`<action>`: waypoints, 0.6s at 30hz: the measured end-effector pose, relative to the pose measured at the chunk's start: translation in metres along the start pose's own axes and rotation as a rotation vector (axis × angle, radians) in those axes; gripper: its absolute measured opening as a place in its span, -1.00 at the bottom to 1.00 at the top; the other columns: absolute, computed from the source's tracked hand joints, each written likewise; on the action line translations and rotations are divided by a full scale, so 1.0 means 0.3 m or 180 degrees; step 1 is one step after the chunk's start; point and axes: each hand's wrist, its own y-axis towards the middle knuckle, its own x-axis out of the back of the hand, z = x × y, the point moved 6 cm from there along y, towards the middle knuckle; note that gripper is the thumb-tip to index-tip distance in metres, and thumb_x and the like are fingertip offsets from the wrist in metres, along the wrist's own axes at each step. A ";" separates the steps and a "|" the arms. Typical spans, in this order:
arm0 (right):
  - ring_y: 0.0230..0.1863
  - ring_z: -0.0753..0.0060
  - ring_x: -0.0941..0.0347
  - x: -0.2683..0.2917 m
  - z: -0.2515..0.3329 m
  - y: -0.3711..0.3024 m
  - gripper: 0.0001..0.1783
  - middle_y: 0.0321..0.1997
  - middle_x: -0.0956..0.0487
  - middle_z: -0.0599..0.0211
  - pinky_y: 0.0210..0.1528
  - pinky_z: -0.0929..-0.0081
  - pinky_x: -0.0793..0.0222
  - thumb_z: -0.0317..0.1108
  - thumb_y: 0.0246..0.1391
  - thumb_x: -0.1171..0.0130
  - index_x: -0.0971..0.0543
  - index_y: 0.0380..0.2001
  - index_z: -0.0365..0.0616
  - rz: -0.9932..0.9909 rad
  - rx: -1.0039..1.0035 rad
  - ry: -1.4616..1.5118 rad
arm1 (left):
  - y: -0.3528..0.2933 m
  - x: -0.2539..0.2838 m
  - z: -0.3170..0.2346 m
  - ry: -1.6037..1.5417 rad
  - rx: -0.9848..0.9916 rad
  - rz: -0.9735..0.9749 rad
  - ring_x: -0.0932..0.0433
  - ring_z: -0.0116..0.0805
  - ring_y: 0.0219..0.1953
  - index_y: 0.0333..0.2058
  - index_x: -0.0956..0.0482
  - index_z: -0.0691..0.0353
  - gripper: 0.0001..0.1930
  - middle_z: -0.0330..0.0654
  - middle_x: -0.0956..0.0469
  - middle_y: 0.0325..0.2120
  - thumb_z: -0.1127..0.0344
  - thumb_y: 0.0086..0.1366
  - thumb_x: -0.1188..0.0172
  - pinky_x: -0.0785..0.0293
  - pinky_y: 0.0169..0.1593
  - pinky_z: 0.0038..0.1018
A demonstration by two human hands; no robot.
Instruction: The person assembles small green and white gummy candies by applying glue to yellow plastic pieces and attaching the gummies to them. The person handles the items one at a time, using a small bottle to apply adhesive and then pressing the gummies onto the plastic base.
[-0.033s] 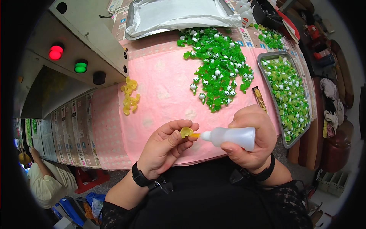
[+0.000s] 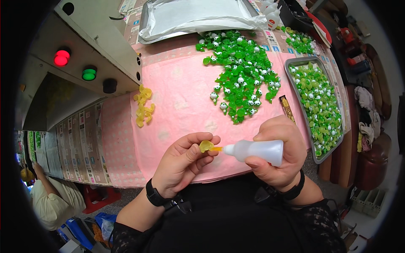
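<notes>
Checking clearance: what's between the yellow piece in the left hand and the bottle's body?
Head view: white cap and orange tip of the bottle, left fingertips close beside the tip. Can't tell whether the tip touches the yellow piece.

Head-worn fisheye, close above worktable [image 2: 173, 84], facing down.

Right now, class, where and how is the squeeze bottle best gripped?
The broad body of the squeeze bottle, probably from the right, as the right hand holds it: its thin orange tip points left, toward the yellow piece in the left hand.
</notes>
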 end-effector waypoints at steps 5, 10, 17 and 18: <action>-0.40 0.27 -0.46 0.015 0.001 -0.001 -0.66 -0.41 -0.54 0.24 -0.35 0.41 -0.39 -0.36 -0.18 -0.48 -0.55 -0.35 -0.22 0.0004 0.0015 -0.0091 | 0.005 -0.004 -0.001 -0.0128 -0.0045 0.0268 -0.58 -0.37 -0.03 0.11 -0.41 0.27 -0.65 -0.04 -0.46 0.10 0.29 0.40 -0.08 -0.54 0.07 -0.50; -0.41 0.28 -0.46 0.019 0.003 -0.002 -0.66 -0.42 -0.54 0.25 -0.37 0.43 -0.38 -0.36 -0.18 -0.49 -0.54 -0.36 -0.22 0.0036 0.0045 -0.0157 | 0.006 -0.008 -0.002 -0.0176 -0.0072 0.0366 -0.57 -0.38 -0.01 0.12 -0.41 0.29 -0.66 -0.03 -0.45 0.12 0.34 0.42 -0.04 -0.53 0.08 -0.51; -0.42 0.28 -0.46 0.014 0.007 0.003 -0.66 -0.42 -0.54 0.25 -0.38 0.43 -0.38 -0.36 -0.18 -0.48 -0.54 -0.36 -0.22 0.0068 0.0113 -0.0204 | 0.002 -0.013 -0.005 0.0007 -0.0010 0.0295 -0.57 -0.42 -0.04 0.12 -0.41 0.34 -0.63 -0.02 -0.45 0.11 0.26 0.44 -0.02 -0.53 0.08 -0.51; -0.42 0.28 -0.46 0.013 0.006 0.003 -0.67 -0.42 -0.54 0.25 -0.38 0.43 -0.38 -0.37 -0.18 -0.48 -0.54 -0.36 -0.22 0.0070 0.0104 -0.0201 | 0.000 -0.014 -0.006 0.0038 0.0013 0.0260 -0.57 -0.43 -0.06 0.12 -0.41 0.35 -0.63 -0.02 -0.45 0.11 0.24 0.45 -0.01 -0.53 0.08 -0.52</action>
